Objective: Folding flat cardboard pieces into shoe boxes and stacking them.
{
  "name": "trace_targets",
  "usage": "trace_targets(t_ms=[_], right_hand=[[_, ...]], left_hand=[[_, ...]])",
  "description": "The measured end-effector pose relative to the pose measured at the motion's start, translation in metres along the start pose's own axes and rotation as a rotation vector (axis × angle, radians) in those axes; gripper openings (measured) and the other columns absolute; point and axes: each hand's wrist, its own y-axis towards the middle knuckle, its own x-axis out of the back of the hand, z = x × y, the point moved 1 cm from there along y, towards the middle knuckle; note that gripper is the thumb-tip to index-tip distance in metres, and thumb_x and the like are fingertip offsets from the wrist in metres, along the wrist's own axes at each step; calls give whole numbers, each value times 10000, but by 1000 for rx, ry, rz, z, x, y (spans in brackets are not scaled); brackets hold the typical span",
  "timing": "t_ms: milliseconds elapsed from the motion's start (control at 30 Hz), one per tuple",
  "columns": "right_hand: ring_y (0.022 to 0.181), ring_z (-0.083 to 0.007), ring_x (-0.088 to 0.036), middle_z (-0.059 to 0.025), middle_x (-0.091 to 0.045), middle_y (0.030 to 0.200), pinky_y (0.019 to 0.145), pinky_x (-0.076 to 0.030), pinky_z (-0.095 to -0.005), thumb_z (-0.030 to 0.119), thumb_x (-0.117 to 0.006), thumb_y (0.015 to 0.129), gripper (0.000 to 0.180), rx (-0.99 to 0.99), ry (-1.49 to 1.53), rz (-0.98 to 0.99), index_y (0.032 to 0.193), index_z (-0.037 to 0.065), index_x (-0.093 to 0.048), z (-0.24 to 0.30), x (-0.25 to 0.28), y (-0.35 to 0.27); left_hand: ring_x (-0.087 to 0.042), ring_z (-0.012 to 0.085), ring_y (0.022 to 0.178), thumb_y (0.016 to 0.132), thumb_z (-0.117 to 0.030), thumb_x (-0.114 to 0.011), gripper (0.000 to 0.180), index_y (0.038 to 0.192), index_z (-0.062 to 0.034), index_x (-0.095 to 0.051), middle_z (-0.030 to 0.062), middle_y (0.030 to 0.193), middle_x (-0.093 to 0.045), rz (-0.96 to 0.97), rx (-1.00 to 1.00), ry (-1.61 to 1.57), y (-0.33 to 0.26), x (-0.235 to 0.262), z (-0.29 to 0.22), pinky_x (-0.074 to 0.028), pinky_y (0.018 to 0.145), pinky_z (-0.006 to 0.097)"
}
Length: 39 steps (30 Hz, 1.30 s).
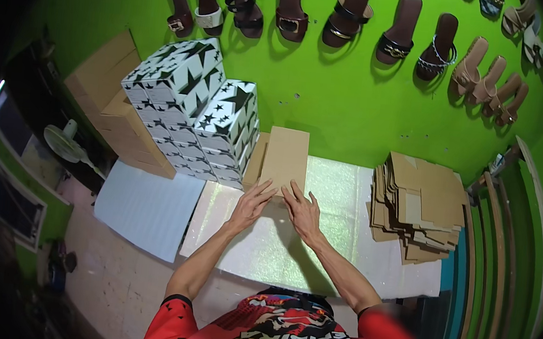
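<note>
touching near end of brown cardboard box (287, 155), just ahead, with left hand (254, 205) and right hand (302, 213), both spread, pinching nothing, likely to steady it; flattened cardboard (433, 200) stacked right of right hand, probably for easy reach.

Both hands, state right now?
Left hand: open, fingers extended, fingertips apparently touching the near end of the brown box.
Right hand: open, fingers spread, apparently touching the same end.

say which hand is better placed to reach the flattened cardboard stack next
Probably the right hand: it is nearer the flattened cardboard stack. The left hand is farther away, by the brown box.
</note>
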Motion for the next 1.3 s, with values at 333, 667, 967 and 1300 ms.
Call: trace_targets(t_ms=[333,667,967,1300], right_hand=[[1057,-456,-710,-187,-355,1679,936,-601,-475,38,-604,962,603,-27,169,144,1534,219,-539,-10,-84,54],[1048,-409,-729,-183,-319,1698,857,-605,-466,-2,-583,951,572,-81,265,239,1488,194,-603,-30,-86,85],[1115,-350,-707,-188,-322,1695,906,-598,-434,-25,-648,843,745,-57,225,239,1546,188,-524,-32,-99,82],[1539,-469,-312,-200,-281,1703,1250,-248,-642,337,-570,1037,601,-88,-23,122,1603,189,-436,-52,-45,34]], left_hand=[[-116,403,1619,828,-12,-565,899,1673,-118,-280,214,1738,-171,154,264,432,-14,-19,54,-52,1272,655],[-129,375,1620,835,-20,-635,970,1693,-151,-202,173,1754,-143,218,229,473,-1,-13,69,-123,1288,618],[-156,395,1611,830,-84,-709,964,1676,-139,-248,194,1726,-209,173,237,456,-10,-26,82,-80,1262,682],[-89,435,1616,835,-136,-682,911,1663,-119,-302,222,1746,-136,163,236,387,4,-48,36,19,1238,720]])
